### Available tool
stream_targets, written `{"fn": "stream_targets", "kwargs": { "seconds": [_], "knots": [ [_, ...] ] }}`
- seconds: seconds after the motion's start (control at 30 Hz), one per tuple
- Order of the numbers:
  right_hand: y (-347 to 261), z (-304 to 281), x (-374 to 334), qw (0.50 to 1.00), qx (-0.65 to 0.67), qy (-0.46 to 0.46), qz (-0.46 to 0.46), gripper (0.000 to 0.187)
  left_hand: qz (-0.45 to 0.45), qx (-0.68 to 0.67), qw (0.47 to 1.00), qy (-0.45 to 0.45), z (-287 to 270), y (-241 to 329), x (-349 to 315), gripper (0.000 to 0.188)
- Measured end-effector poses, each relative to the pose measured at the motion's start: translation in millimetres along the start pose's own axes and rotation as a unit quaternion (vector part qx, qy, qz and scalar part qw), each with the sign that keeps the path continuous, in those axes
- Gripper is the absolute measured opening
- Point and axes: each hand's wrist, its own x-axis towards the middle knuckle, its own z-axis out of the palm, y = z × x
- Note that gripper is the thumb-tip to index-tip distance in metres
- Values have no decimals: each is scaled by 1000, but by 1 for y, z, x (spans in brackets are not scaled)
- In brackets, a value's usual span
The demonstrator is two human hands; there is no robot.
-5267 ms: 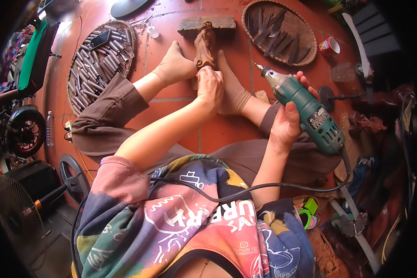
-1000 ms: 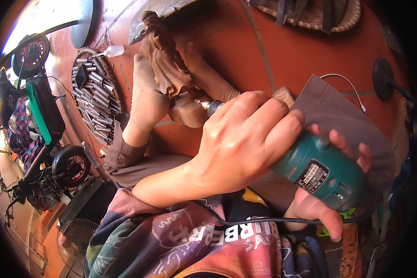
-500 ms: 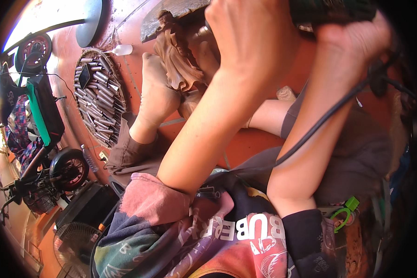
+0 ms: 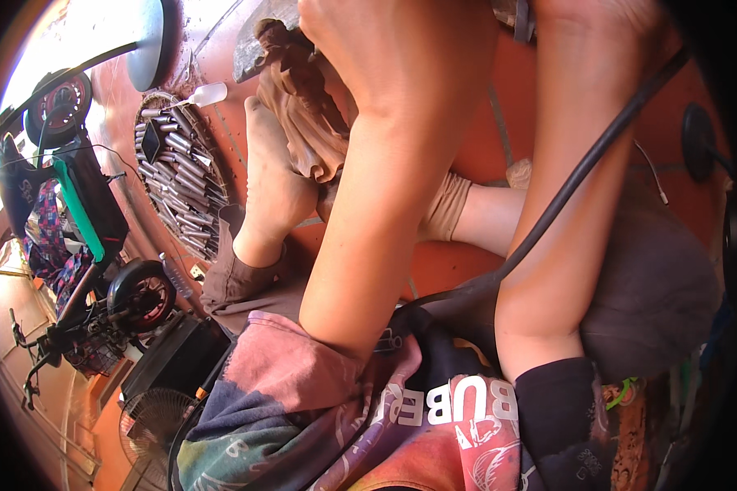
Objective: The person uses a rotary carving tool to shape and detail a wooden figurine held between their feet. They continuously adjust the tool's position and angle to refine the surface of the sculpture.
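My left hand [image 4: 385,49] reaches to the top edge, its back toward me and its fingers hidden or cut off. Beside it a brown carved wooden piece [image 4: 303,114] with fold-like ridges leans between my feet. My right hand [image 4: 606,15] is only partly in view at the top edge, fingers out of frame. A thick black cord [image 4: 581,164] runs along my right forearm to that hand. The dark green power tool it gripped half a second ago is now almost wholly out of view; a small greyish part [image 4: 516,16] shows between my hands.
A round basket [image 4: 214,139] of metal rods or chisels stands left, with a flat black object on top. Near it lies a white squeeze bottle [image 4: 208,94]. Farther left are a motorbike [image 4: 143,299] and a fan [image 4: 160,425]. My sock-clad feet rest on red tiles [image 4: 475,123].
My left hand has shifted left and my right hand upward, taking the power tool out of frame. The view has tilted slightly, and a black disc-shaped base now shows at the right.
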Motion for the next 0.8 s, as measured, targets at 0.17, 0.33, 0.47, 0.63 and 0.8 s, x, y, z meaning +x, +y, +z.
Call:
{"fn": "stream_targets", "kwargs": {
  "seconds": [0.17,0.33,0.47,0.63,0.8],
  "knots": [
    [-24,2,-16,997,-52,-38,-31,57,19,-50,998,32,-4,6,-2,18],
    [-47,35,-70,984,-115,-126,-57,68,46,-127,987,84,-33,11,-18,17],
    [-52,63,-143,958,-144,-240,-61,77,120,-181,972,92,-78,3,-51,18],
    [-82,98,-251,879,-382,-284,26,85,191,-251,949,8,-132,-11,-111,26],
    [-85,101,-290,784,-518,-339,49,69,207,-287,935,-21,-144,-35,-137,24]
  ]
}}
